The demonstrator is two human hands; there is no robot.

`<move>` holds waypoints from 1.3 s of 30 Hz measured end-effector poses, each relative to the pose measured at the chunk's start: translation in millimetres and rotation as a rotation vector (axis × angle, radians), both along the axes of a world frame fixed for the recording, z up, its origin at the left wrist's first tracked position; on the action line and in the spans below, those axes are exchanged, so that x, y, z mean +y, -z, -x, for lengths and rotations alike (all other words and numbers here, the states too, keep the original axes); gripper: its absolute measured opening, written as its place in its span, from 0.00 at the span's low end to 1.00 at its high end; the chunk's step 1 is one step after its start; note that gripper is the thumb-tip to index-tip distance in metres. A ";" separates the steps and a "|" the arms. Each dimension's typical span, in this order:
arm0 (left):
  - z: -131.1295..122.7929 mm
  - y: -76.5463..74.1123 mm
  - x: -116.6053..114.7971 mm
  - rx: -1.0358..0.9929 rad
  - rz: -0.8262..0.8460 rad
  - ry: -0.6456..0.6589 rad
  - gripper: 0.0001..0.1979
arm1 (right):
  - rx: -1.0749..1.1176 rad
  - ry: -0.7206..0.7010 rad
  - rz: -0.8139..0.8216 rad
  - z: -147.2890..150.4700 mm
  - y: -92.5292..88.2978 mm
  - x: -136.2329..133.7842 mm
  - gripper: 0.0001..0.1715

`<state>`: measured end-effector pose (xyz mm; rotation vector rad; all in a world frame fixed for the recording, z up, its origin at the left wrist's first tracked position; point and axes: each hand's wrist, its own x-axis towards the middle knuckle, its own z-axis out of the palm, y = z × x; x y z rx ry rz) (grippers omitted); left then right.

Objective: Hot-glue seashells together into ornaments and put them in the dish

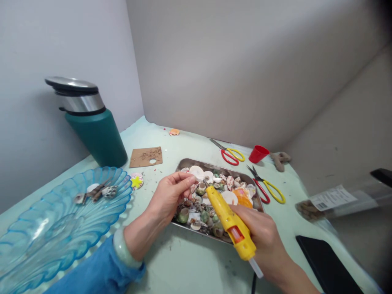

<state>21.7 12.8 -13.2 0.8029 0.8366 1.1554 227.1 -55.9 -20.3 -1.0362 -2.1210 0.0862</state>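
My right hand (260, 228) is wrapped round a yellow hot glue gun (225, 212), with a clear glue stick (256, 267) poking out of its back end. The gun's nozzle points up and left, close to the fingertips of my left hand (171, 192). Thumb and index finger of that hand are pinched together at the edge of a flat white shell (197, 172). Both hands are over a metal tray (176, 222) full of mixed shells (229, 183), among them green snail shells, white discs and an orange one. My left fingers and the gun cover part of the tray.
At left, a scalloped blue plastic dish (61, 222) holds a few shells and driftwood bits (98, 191). Behind it stands a teal bottle (98, 134), beside a brown card (146, 157). Two scissors (232, 155), a red cup (259, 153), driftwood (279, 160) and a black phone-like slab (327, 261) lie rightward.
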 end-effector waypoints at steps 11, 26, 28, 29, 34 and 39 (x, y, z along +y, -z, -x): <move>-1.2 -3.4 -1.6 0.038 -0.010 -0.041 0.10 | -0.007 0.002 -0.033 2.7 -2.6 1.9 0.09; -2.5 -5.4 -2.5 0.078 -0.021 -0.045 0.12 | -0.008 0.009 0.006 1.2 3.6 0.1 0.11; -2.4 -4.5 -2.7 0.081 -0.017 -0.032 0.12 | -0.009 0.004 0.005 1.7 3.3 0.2 0.11; -2.3 -3.9 -2.7 0.086 -0.019 -0.026 0.12 | -0.012 -0.001 0.000 1.9 2.9 0.4 0.11; -1.9 -3.5 -3.0 0.113 -0.021 -0.022 0.12 | -0.027 -0.004 -0.043 3.0 -1.0 1.2 0.10; -1.9 -5.5 -3.5 0.098 -0.004 -0.052 0.13 | -0.013 0.017 0.006 2.4 -2.8 0.2 0.10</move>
